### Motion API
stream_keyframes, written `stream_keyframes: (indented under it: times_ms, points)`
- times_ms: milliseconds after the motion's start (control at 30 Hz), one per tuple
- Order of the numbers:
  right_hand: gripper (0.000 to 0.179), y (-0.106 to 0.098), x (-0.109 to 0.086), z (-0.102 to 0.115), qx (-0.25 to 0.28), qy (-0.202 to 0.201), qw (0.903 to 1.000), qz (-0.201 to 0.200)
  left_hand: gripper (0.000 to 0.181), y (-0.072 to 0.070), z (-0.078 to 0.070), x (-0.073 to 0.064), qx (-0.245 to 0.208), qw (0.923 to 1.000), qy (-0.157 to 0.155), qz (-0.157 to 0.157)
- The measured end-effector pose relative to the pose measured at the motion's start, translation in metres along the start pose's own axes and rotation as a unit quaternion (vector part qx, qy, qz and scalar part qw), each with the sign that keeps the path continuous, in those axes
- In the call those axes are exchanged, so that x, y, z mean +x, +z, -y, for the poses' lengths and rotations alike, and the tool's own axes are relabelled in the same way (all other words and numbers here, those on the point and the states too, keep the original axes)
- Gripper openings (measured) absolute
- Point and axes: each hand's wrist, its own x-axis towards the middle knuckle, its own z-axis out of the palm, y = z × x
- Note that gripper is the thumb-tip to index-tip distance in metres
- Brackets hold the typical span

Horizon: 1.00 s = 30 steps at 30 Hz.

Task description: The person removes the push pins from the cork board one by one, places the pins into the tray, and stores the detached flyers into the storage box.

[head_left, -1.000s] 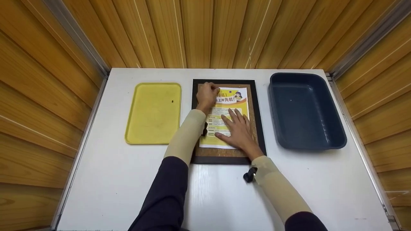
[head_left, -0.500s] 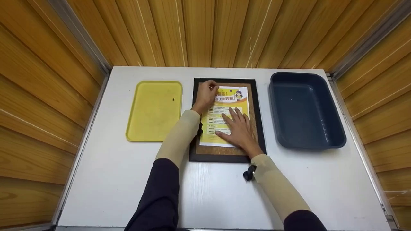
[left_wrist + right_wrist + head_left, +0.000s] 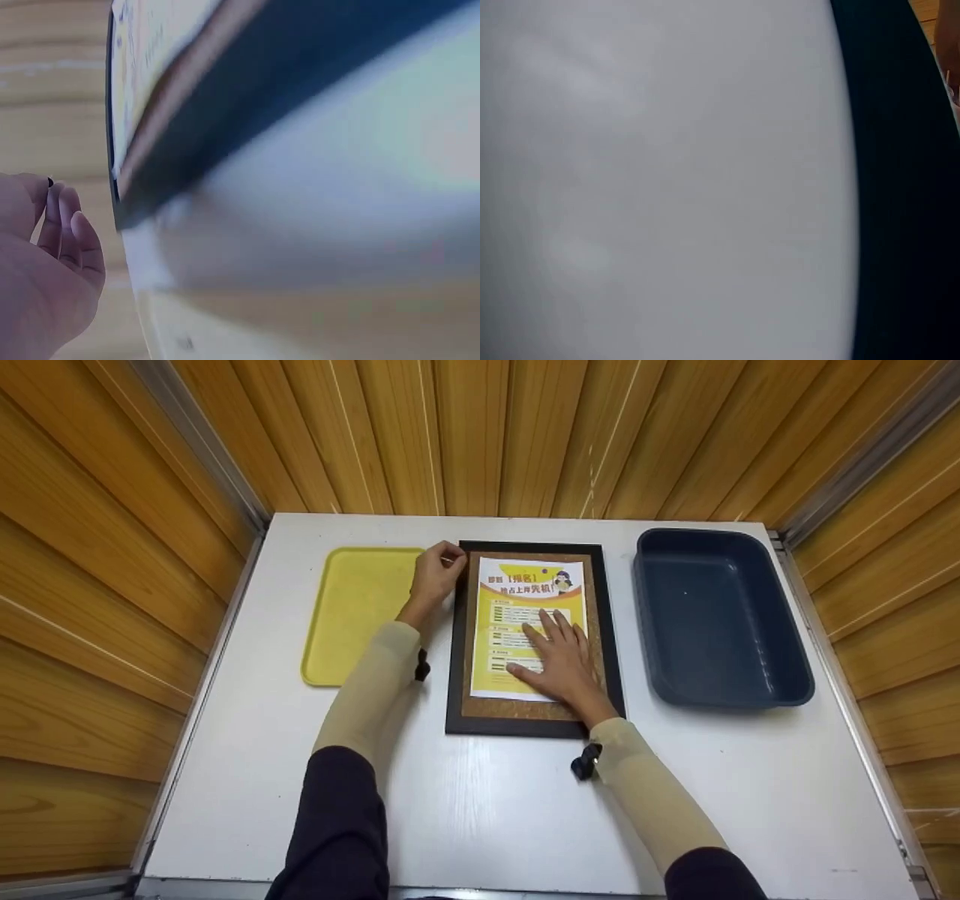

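A yellow and white printed poster point(image 3: 510, 682) lies on a cork board point(image 3: 487, 709) with a black frame. My right hand point(image 3: 559, 660) rests on the poster's lower right part, fingers spread. My left hand point(image 3: 437, 577) is above the gap between the board's upper left corner and the yellow tray point(image 3: 345, 615). Its thumb and fingertips pinch a small black push pin point(image 3: 50, 182), of which only a bit shows in the left wrist view. A dark dot point(image 3: 544, 571) sits near the poster's top; whether it is a pin is unclear.
A deep dark blue bin point(image 3: 712, 622) stands to the right of the board on the white table point(image 3: 510, 810). Wooden panel walls point(image 3: 465, 442) enclose the back and both sides.
My left hand has moved left from the poster's upper left corner toward the yellow tray, uncovering that corner. My right hand stays on the poster.
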Motion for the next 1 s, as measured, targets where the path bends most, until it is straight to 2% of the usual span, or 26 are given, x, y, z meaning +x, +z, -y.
stream_keyframes:
  times_ms: [267,467,667,1000]
  points:
    - [0.096,0.002,0.004,-0.001,-0.002,0.003,1.0000,0.004,0.013,-0.047,0.032,-0.006,0.000,0.9987,-0.037,-0.036]
    - [0.094,0.002,0.005,-0.001,-0.004,-0.003,1.0000,-0.002,0.014,-0.070,0.048,-0.011,-0.010,0.9969,-0.058,-0.053]
    - [0.094,0.002,0.005,-0.002,-0.003,-0.001,1.0000,-0.002,0.012,-0.077,0.062,-0.017,-0.002,0.9953,-0.081,-0.052]
    - [0.096,0.004,0.007,-0.004,-0.004,0.000,1.0000,0.000,0.012,-0.079,0.074,-0.023,0.030,0.9950,-0.088,-0.038]
